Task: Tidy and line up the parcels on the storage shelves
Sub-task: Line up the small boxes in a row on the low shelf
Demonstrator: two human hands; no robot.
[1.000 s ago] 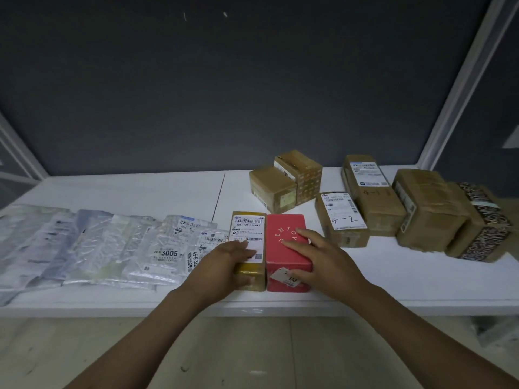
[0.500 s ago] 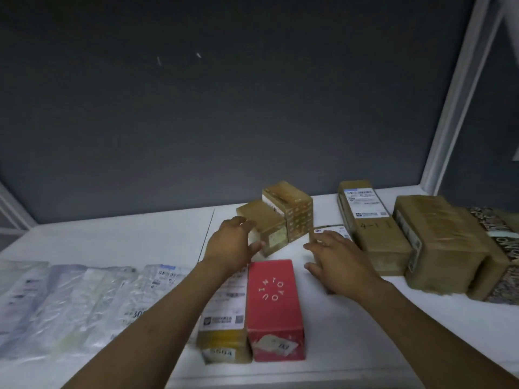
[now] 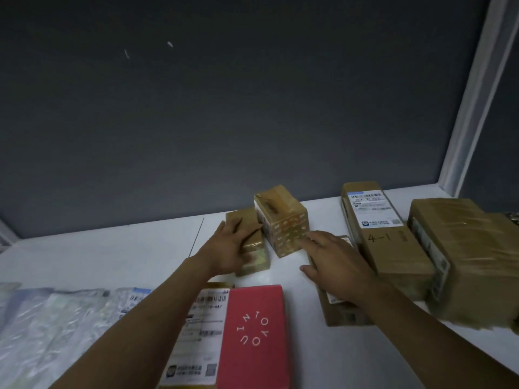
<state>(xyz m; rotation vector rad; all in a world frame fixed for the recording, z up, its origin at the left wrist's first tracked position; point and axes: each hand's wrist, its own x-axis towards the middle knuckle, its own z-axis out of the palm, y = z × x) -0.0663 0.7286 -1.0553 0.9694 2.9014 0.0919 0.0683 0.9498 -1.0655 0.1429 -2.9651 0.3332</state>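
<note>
I see 1 white shelf (image 3: 98,248) carrying every parcel, with a dark wall (image 3: 224,122) behind it. At far left, plastic mailer bags (image 3: 42,327) lie flat and overlapping along the front edge; what is in them is too blurred to tell. Next, a labelled tan box (image 3: 196,327), partly hidden by the left forearm, lies flush against a red box (image 3: 252,338) printed INTO YOU.

Further back, the left hand (image 3: 227,251) has its grip closed over the top and left side of a small brown box (image 3: 252,248); this box touches a tall taped box (image 3: 283,223) set at an angle.

The right hand (image 3: 337,265) is spread wide and holds nothing; its palm is over a flat box (image 3: 342,313) and its fingertips are at the tall taped box, though I cannot tell if they touch it.

Right again, a box marked 4-1 (image 3: 384,234) lies beside a big taped box (image 3: 471,256); all boxes are sealed. A white post (image 3: 471,94) rises at the corner.
</note>
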